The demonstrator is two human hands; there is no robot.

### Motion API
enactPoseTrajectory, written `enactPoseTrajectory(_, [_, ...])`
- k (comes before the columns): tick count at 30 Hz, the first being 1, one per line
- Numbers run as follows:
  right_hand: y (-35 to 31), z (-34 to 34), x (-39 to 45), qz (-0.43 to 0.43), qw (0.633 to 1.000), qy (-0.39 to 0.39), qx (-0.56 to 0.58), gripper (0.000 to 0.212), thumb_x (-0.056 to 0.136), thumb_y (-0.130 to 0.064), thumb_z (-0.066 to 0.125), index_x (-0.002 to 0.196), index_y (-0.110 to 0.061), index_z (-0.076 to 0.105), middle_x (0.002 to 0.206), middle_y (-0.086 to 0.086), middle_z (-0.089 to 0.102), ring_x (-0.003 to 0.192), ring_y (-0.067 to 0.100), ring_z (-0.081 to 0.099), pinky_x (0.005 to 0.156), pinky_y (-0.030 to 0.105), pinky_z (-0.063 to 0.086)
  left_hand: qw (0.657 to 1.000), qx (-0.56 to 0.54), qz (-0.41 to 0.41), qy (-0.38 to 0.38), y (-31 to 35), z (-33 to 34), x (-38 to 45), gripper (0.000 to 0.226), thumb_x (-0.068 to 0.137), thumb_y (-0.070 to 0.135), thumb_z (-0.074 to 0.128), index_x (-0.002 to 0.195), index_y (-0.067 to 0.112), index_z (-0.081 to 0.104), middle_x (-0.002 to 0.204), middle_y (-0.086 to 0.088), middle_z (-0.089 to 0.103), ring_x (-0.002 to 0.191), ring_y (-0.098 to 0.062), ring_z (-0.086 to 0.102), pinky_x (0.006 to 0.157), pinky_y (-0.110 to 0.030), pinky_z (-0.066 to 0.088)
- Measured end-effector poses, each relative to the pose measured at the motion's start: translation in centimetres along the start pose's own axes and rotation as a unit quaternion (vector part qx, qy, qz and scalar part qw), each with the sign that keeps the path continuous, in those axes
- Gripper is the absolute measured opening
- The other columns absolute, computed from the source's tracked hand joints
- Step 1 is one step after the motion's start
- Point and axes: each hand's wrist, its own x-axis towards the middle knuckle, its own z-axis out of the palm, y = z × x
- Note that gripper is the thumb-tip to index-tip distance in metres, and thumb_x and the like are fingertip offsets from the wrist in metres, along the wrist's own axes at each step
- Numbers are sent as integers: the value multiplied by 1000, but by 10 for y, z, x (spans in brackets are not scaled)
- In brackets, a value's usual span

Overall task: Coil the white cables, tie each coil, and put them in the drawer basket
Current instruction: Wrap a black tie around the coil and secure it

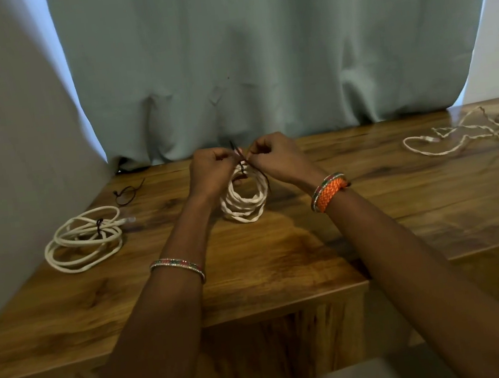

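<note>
Up at the far middle of the table (281, 248), at about 12 o'clock, the white coil (245, 203) stood on its edge so the dark tie (242, 161) could go around its top, and the left hand (212, 170) and right hand (276, 160) each had curled fingers pinching an end of that tie, probably to pull it snug. At 9 o'clock a tied coil (85, 239) lay flat with a spare tie (128, 193) just behind it, likely waiting for the basket. At 2 o'clock a loose cable (469, 134) sprawled, well apart, not yet coiled.

Both hands (246, 163) on coil's (245, 203) tie (242, 162)
</note>
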Motion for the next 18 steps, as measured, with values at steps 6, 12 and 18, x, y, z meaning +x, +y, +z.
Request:
enactPoseTrajectory(6, [-8,9,-5,-62,994,28,88,15,93,-25,56,99,-12,54,100,3,64,94,20,63,85,46,52,994,-7,93,63,7,-1,4,20,86,8,64,104,0,67,88,-8,66,53,13,56,60,-10,48])
enactPoseTrajectory(12, [-4,18,-3,-91,990,99,32,11,87,-39,54,92,-30,54,92,-16,62,91,16,61,84,57,45,992,-43,101,68,7,-5,6,7,86,14,66,81,13,71,54,16,65,57,4,60,62,-20,51])
enactPoseTrajectory(18, [2,18,-1,-101,989,88,69,32,81,-60,53,88,-30,64,86,-12,69,91,10,65,87,59,44,984,27,138,111,11,-2,3,7,83,11,68,88,12,73,71,0,69,57,6,60,60,-16,48])
